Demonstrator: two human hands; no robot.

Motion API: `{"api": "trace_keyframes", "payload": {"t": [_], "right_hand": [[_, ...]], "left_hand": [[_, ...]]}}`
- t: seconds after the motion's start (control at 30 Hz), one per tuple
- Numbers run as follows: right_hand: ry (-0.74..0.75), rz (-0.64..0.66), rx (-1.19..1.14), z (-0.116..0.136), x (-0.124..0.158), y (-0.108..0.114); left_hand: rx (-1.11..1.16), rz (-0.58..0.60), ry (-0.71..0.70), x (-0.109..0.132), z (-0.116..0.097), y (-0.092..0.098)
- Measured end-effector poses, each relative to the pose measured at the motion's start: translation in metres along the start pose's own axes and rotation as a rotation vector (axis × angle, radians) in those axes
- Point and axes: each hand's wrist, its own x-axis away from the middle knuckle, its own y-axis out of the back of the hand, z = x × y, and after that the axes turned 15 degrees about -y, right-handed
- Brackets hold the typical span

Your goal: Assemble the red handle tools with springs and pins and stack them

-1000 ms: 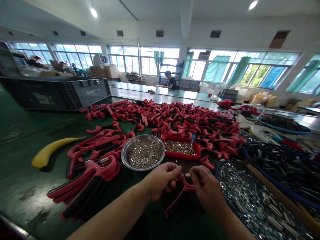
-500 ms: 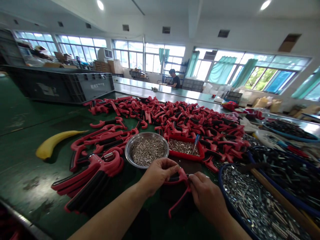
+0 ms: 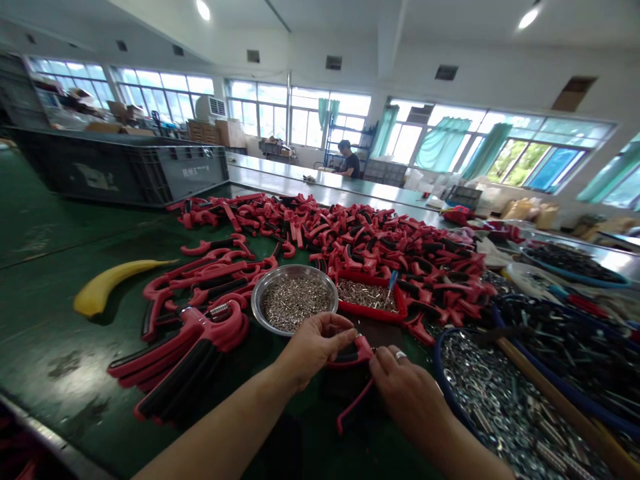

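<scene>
Far left, at 10 o'clock from the hands, stands one grey plastic crate (image 3: 120, 167). At 9 o'clock, one curved yellow piece (image 3: 120, 283) lies on the green work table (image 3: 50, 333), with a stack of red-and-black handles (image 3: 190, 347) just right of it, too many to count. At 11 o'clock sits one steel bowl (image 3: 294, 301) full of small metal pins.

The left hand (image 3: 315, 350) curls its fingers and pinches one red handle (image 3: 353, 357) by its upper end. That handle sits at the centre, just below the bowl, its thin arm reaching down toward the table. The right hand (image 3: 407, 393), wearing one ring, bunches its fingertips at the handle's head; whether they pinch it, I cannot tell.

At 12 o'clock lie a large heap of red handles (image 3: 340, 240), too many to count, and one red tray (image 3: 367, 297) of pins. One co-worker (image 3: 347, 163) sits far beyond. At 3 o'clock is one blue-rimmed basin of steel washers (image 3: 500, 407), and at 2 o'clock another of black bolts (image 3: 565, 353).
</scene>
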Motion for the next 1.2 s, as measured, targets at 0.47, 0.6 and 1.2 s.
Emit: {"api": "trace_keyframes", "payload": {"t": [0.47,0.6,1.2], "right_hand": [[-0.295,-0.002,-0.684,-0.014,0.031,-0.029],[-0.296,0.024,-0.742,-0.017,0.032,-0.026],[-0.304,0.137,-0.809,-0.025,0.038,-0.022]], "left_hand": [[-0.183,0.189,0.027,-0.006,0.006,-0.017],[-0.780,0.290,-0.210,-0.014,0.008,-0.027],[-1.561,0.652,-0.828,-0.015,0.034,-0.020]]}}
